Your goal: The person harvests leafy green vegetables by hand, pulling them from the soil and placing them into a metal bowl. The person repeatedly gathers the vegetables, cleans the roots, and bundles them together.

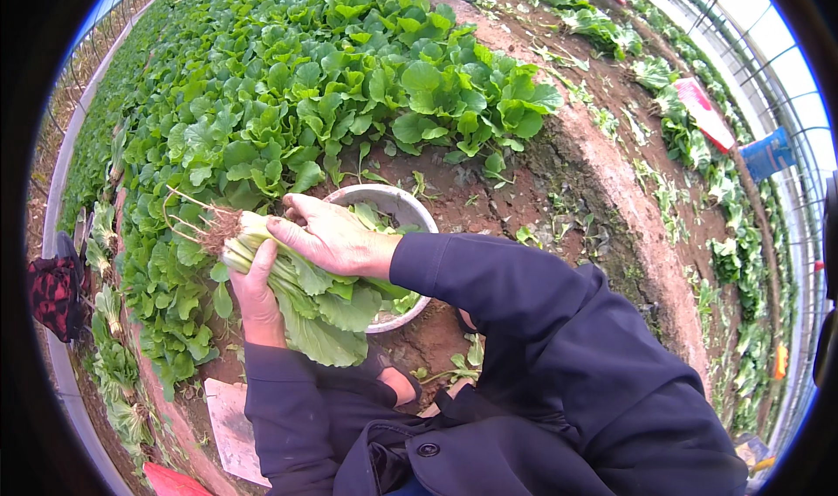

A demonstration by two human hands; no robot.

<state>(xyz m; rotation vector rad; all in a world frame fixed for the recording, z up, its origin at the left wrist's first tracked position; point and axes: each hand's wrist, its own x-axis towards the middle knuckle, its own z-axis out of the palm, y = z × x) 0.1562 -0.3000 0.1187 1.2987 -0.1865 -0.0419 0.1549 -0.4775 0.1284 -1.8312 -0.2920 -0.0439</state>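
Observation:
A bunch of leafy greens (327, 306) lies tilted across my two hands, its roots (221, 229) pointing left and its leaves hanging down to the right. My left hand (258, 293) grips the pale stems from below, the thumb up along their near side. From above, my right hand (327, 237) wraps over the same stems just behind the roots. Beneath my right wrist stands a round whitish basin (419, 211) on the soil, with some leaves inside. My forearm and the bunch hide part of it.
Dense greens (314, 83) grow ahead and left. Harvested bunches (121, 365) lie along the left path, and more greens (727, 260) along the right. A blue bucket (767, 154) stands far right near a red-and-white bag (704, 113). A pale board (232, 424) lies by my left sleeve.

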